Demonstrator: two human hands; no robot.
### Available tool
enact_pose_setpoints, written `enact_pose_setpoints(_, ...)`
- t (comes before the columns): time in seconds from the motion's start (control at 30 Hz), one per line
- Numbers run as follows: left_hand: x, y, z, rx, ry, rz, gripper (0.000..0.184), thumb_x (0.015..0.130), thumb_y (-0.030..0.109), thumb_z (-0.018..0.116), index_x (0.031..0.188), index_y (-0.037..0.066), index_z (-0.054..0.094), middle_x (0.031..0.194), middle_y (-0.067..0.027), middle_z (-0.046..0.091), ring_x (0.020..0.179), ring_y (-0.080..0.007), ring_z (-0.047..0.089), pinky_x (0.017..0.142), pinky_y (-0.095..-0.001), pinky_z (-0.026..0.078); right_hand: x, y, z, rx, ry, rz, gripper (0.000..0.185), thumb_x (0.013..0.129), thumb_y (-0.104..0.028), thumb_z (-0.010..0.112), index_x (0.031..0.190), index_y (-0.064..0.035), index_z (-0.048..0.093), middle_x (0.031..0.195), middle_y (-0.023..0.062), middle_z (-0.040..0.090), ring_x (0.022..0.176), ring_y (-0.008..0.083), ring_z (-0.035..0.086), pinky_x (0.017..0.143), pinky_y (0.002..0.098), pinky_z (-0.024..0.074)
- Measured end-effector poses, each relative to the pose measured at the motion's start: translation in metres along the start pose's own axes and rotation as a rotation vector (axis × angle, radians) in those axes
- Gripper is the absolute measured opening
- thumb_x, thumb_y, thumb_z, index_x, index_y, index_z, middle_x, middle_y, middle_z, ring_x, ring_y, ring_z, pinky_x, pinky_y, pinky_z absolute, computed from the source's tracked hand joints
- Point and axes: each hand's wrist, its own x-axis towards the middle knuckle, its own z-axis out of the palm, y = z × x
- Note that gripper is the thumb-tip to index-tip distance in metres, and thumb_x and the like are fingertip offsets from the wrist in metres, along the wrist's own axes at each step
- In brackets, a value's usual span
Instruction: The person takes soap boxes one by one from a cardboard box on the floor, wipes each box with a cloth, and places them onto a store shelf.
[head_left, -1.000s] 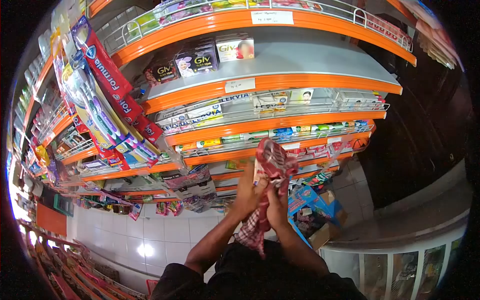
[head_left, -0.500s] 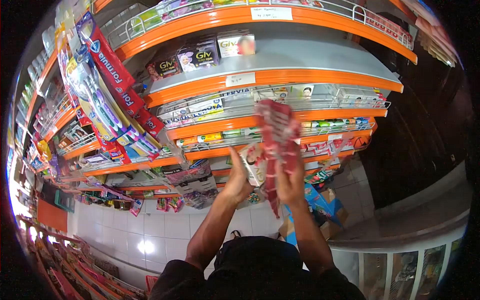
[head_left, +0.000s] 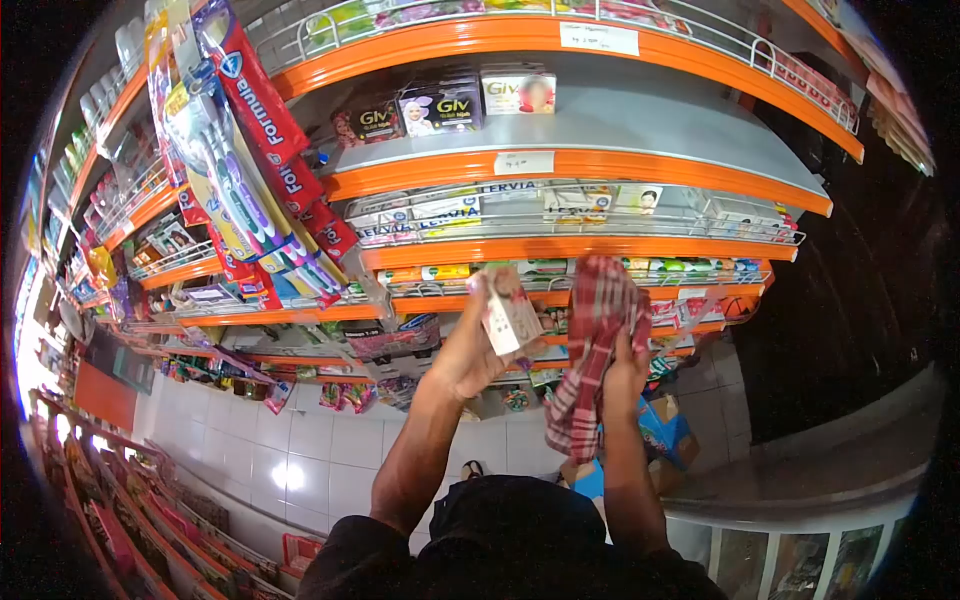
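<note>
My left hand (head_left: 462,358) is wrapped round a small white soap box (head_left: 510,318), tilted so that its pale end faces me. A red-and-white checked cloth (head_left: 592,350) hangs from my right hand (head_left: 625,378), bunched in the fingers, its lower corner dangling free. Box and cloth are apart, both held in front of the lower shelves. On the grey shelf above stand Giv soap boxes: a white one (head_left: 519,92), a dark purple one (head_left: 440,110) and a dark one with red (head_left: 368,124).
Hanging toothbrush packs (head_left: 240,190) and red Formula packs (head_left: 268,110) jut out on the left. Wire-fronted shelves hold Lervia boxes (head_left: 447,212). A blue carton (head_left: 655,430) stands on the tiled floor (head_left: 340,440) at right, near a glass-fronted case (head_left: 790,550).
My hands have drawn apart. The cloth has moved right and down, away from the box, and the box has turned in my left hand. The view has shifted slightly left.
</note>
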Motion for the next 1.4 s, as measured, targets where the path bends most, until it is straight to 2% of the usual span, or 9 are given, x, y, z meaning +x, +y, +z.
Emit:
enact_pose_setpoints(0.3, 0.005, -0.014, 0.001, 1.251, 0.152, 0.39, 0.059, 0.074, 0.006, 0.075, 0.126, -0.004, 0.049, 0.106, -0.0135, 0.063, 0.092, -0.0192, 0.062, 0.08, -0.0286, 0.05, -0.039, -0.075, 0.056, 0.277, -0.368, -0.222, 0.029, 0.102, -0.027, 0.045, 0.117, -0.0044, 0.054, 0.082, -0.0018, 0.057, 0.072, 0.0048, 0.051, 0.061, 0.0232, 0.042)
enact_pose_setpoints(0.37, 0.006, -0.004, 0.013, 1.506, 0.101, 1.018, 0.062, 0.068, 0.008, 0.075, 0.125, -0.003, 0.053, 0.089, -0.0132, 0.065, 0.08, -0.019, 0.064, 0.071, -0.0292, 0.05, -0.047, -0.066, 0.071, 0.269, -0.205, -0.392, 0.026, 0.102, -0.024, 0.046, 0.112, -0.0028, 0.056, 0.074, -0.0045, 0.053, 0.069, 0.0045, 0.047, 0.059, 0.0248, 0.0385)
enact_pose_setpoints(0.47, 0.003, 0.004, 0.004, 1.301, 0.278, 0.665, 0.075, 0.078, 0.013, 0.073, 0.144, 0.005, 0.039, 0.092, -0.0077, 0.067, 0.071, -0.0152, 0.061, 0.058, -0.0296, 0.049, -0.037, -0.026, 0.045, 0.079, -0.534, -0.238, 0.02, 0.1, -0.02, 0.05, 0.105, -0.0034, 0.06, 0.08, -0.0042, 0.055, 0.071, 0.0068, 0.046, 0.065, 0.0263, 0.0412)
enact_pose_setpoints(0.6, -0.002, 0.014, -0.001, 0.778, 0.207, 0.173, 0.071, 0.097, 0.029, 0.058, 0.15, 0.002, 0.02, 0.124, -0.0128, 0.057, 0.099, -0.0196, 0.06, 0.08, -0.03, 0.051, -0.024, -0.042, 0.033, 0.39, -0.129, -0.05, 0.029, 0.098, -0.025, 0.056, 0.118, -0.004, 0.059, 0.101, 0.0026, 0.066, 0.087, 0.0107, 0.06, 0.076, 0.0285, 0.0486)
enact_pose_setpoints(0.77, 0.019, -0.018, -0.02, 1.234, 0.178, 0.718, 0.056, 0.105, 0.027, 0.035, 0.152, 0.005, 0.016, 0.136, -0.0133, 0.048, 0.115, -0.0196, 0.051, 0.098, -0.0318, 0.042, -0.026, -0.047, 0.056, 0.129, -0.237, -0.312, 0.033, 0.099, -0.019, 0.051, 0.125, 0.0005, 0.054, 0.12, 0.0133, 0.061, 0.103, 0.023, 0.061, 0.09, 0.0358, 0.0462)
enact_pose_setpoints(0.83, 0.012, -0.024, -0.013, 0.866, 0.267, 0.219, 0.054, 0.104, 0.025, 0.034, 0.152, 0.003, 0.019, 0.148, -0.0158, 0.035, 0.133, -0.024, 0.037, 0.108, -0.0362, 0.033, -0.027, -0.041, 0.077, -0.069, -0.268, -0.647, 0.035, 0.098, -0.015, 0.048, 0.128, 0.0021, 0.051, 0.127, 0.0218, 0.055, 0.112, 0.0346, 0.058, 0.098, 0.0415, 0.0424)
enact_pose_setpoints(0.97, 0.018, -0.026, -0.025, 1.154, 0.11, 0.556, 0.06, 0.094, 0.013, 0.052, 0.148, 0.0, 0.028, 0.147, -0.0177, 0.038, 0.131, -0.0269, 0.041, 0.107, -0.0353, 0.034, -0.049, -0.054, 0.074, -0.317, -0.307, -0.983, 0.047, 0.093, -0.011, 0.047, 0.139, 0.0009, 0.045, 0.146, 0.0268, 0.037, 0.141, 0.0414, 0.027, 0.111, 0.0447, 0.0307)
enact_pose_setpoints(1.17, 0.015, -0.008, -0.005, 0.309, 0.236, 0.528, 0.065, 0.092, 0.017, 0.063, 0.144, -0.002, 0.029, 0.108, -0.0107, 0.061, 0.093, -0.011, 0.058, 0.077, -0.0264, 0.05, -0.047, 0.015, 0.034, -0.047, -0.452, -0.683, 0.038, 0.095, -0.013, 0.049, 0.128, 0.0059, 0.052, 0.132, 0.0219, 0.054, 0.117, 0.0273, 0.055, 0.096, 0.0411, 0.0428)
enact_pose_setpoints(1.4, -0.003, 0.01, 0.005, 0.749, 0.257, 0.53, 0.034, 0.074, 0.005, 0.08, 0.102, 0.0, 0.06, 0.101, -0.0098, 0.065, 0.099, -0.0123, 0.059, 0.08, -0.0263, 0.049, -0.015, -0.063, 0.022, 0.174, 0.05, -0.22, 0.025, 0.097, -0.01, 0.051, 0.117, 0.0036, 0.057, 0.106, 0.0068, 0.063, 0.092, 0.0135, 0.06, 0.079, 0.0275, 0.0475)
